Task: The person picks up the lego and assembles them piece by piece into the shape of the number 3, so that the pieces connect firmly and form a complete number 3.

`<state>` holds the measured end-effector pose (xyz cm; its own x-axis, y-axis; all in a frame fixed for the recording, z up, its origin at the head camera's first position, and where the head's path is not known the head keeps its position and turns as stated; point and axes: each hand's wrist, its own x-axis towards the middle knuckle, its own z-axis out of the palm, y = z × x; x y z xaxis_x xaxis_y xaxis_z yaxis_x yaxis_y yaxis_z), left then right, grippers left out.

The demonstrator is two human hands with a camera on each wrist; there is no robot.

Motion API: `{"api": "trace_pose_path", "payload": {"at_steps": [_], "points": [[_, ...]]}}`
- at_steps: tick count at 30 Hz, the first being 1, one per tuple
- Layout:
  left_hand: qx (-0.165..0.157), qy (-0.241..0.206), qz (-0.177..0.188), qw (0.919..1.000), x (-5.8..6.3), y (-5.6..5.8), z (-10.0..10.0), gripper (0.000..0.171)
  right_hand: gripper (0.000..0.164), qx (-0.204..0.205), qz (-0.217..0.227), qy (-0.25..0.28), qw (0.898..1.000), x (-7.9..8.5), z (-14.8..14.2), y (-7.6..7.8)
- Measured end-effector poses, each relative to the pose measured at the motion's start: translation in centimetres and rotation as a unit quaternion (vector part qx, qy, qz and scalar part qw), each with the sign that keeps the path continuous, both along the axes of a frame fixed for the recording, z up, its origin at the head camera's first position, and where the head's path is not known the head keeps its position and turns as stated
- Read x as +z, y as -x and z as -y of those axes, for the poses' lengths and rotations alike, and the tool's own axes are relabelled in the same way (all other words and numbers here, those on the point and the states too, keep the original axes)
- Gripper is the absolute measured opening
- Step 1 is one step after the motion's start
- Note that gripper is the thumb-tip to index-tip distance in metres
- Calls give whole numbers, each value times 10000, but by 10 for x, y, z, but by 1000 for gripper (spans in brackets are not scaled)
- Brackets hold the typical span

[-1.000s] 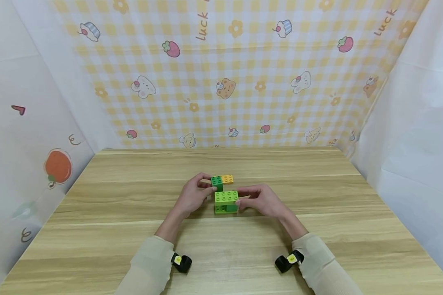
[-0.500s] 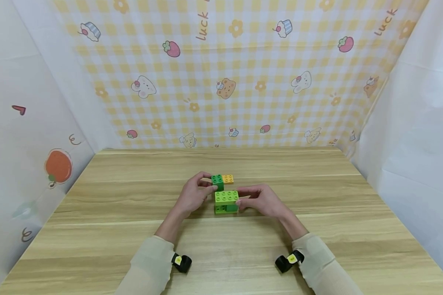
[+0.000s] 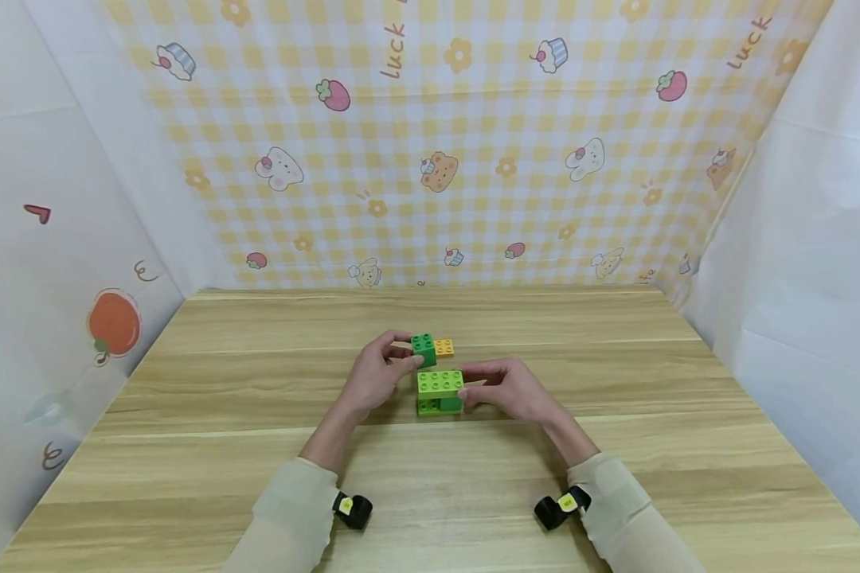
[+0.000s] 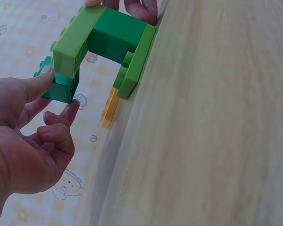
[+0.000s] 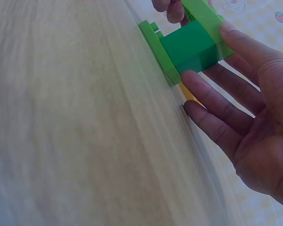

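Note:
My left hand [image 3: 374, 379] pinches a dark green building brick [image 3: 424, 350] between thumb and fingers, held off the table. My right hand [image 3: 510, 390] holds the right end of a small brick build on the table. A light green brick [image 3: 440, 383] tops the build. Under its right part sits another dark green brick [image 5: 191, 47], on a thin light green plate [image 4: 137, 63] with bare studs at the left. Behind, a flat yellow-orange brick [image 3: 443, 348] lies on the table, touched by neither hand; the held brick partly hides its left end.
Wood-grain table [image 3: 430, 485] under both hands. A patterned yellow-check cloth [image 3: 430, 223] stands along the table's back edge, with white sheets [image 3: 795, 239] at the sides. A black camera [image 3: 354, 512] sits on each wrist.
My left hand has lifted the dark green brick slightly up and away, tilting it a little, and it now stands farther from the build. My right hand and the build stay put.

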<state>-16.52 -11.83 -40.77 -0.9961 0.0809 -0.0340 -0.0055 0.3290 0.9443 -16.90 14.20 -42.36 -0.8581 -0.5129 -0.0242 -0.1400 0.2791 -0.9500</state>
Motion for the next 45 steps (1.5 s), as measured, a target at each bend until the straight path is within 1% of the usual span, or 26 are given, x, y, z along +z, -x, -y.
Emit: {"api": "trace_pose_path", "payload": {"at_steps": [10, 17, 22, 30, 45], "points": [[-76, -47, -58, 9999, 4, -2, -3, 37, 52, 26, 42, 30, 10000, 0, -1, 0], [-243, -176, -88, 9995, 7, -3, -4, 37, 51, 69, -18, -9, 10000, 1, -1, -1], [-299, -188, -57, 9994, 9, -5, -4, 37, 51, 89, -18, 25, 10000, 1, -1, -1], [-405, -237, -51, 9989, 8, -4, -4, 38, 50, 122, -34, 62, 9999, 1, -1, 0], [-509, 38, -248, 9984, 13, -7, -6, 38, 49, 145, -70, 82, 9998, 1, -1, 1]]}}
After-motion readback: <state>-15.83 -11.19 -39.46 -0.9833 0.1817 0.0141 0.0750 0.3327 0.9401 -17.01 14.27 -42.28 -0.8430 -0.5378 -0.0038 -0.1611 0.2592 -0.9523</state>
